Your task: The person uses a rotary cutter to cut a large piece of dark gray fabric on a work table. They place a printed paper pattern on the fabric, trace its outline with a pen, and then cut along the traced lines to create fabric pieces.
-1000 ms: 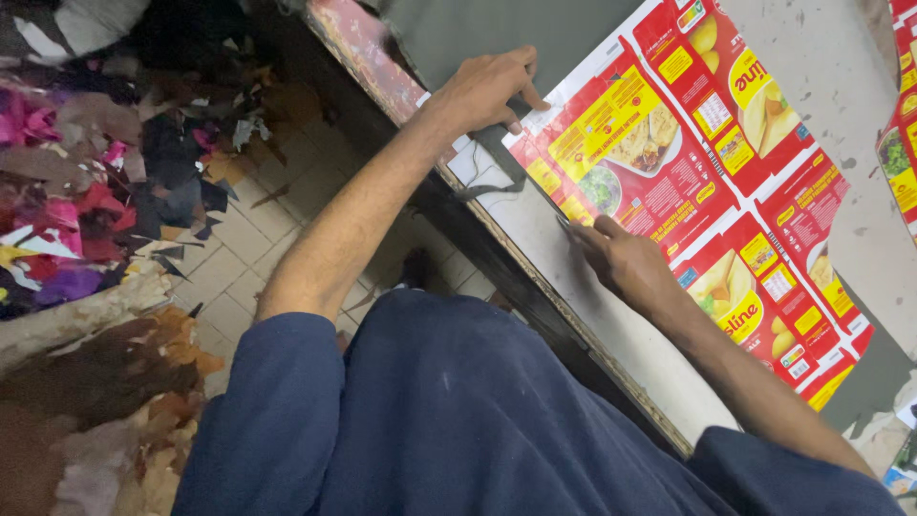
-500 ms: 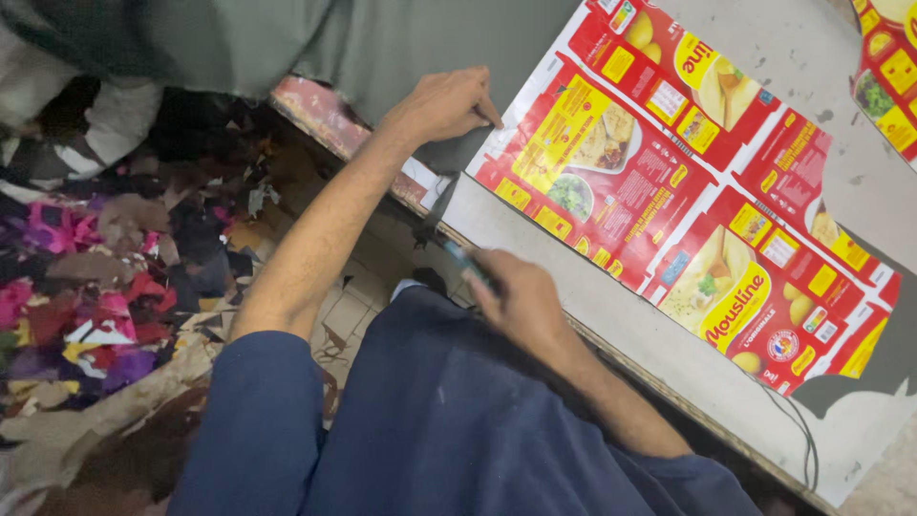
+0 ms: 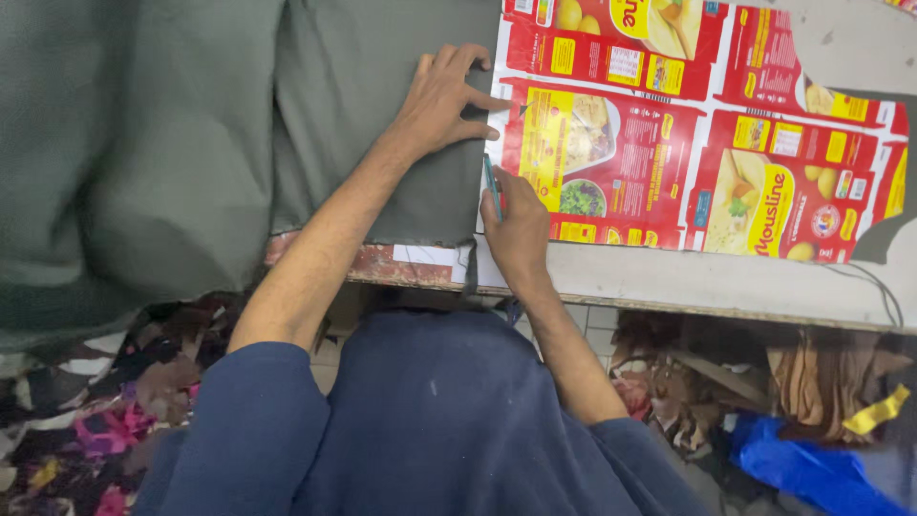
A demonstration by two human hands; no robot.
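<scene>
The left hand (image 3: 444,100) lies flat with fingers spread, pinning the grey cloth (image 3: 239,124) and the left edge of the flattened red carton (image 3: 669,124) on the table (image 3: 688,282). The right hand (image 3: 516,225) grips a pen (image 3: 491,186) against that carton edge, near the table's front edge. This looks like tracing the outline; steady pressure seems needed.

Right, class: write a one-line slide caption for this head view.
Left hand presses grey-green fabric while right hand runs a pen along flattened red cartons.

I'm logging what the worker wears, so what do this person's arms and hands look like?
Both hands, left hand and right hand, are bare: no gloves, rings or watch visible. The forearms are uncovered, with dark blue sleeves ending near the elbows.
</scene>
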